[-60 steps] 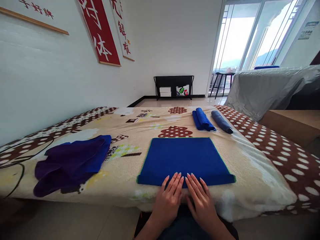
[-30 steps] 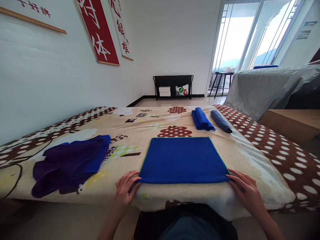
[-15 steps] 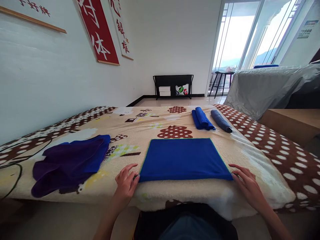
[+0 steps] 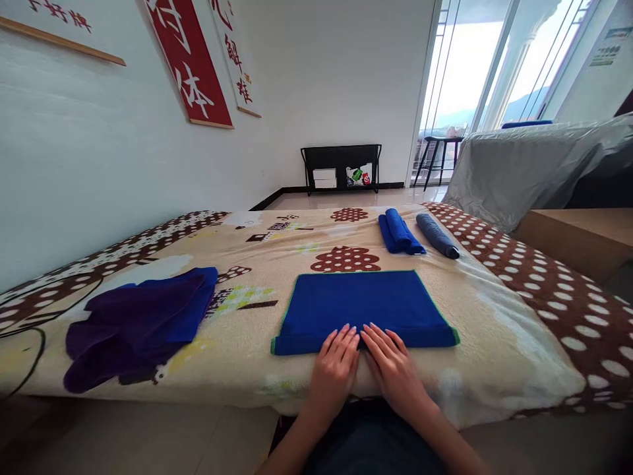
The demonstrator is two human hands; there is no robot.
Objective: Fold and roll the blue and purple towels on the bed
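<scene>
A blue towel (image 4: 361,300) with green edging lies flat in front of me, its near edge turned over into a narrow fold. My left hand (image 4: 337,359) rests with fingers laid out flat on the middle of that fold. Beside it, my right hand (image 4: 388,356) lies the same way, fingertips on the fold and close to the left hand's. Neither hand grips the cloth. Both thumbs are mostly hidden.
Purple and blue cloths (image 4: 138,323) lie loosely heaped at the left. Toward the far right are a folded blue towel (image 4: 399,232) and a rolled grey-blue cloth (image 4: 438,235). All rest on a patterned blanket (image 4: 237,363). A box-like brown surface (image 4: 583,231) stands at the right.
Both hands have left the towel's near corners and come together at the middle of its near edge. That edge now shows a turned-over strip with green ends.
</scene>
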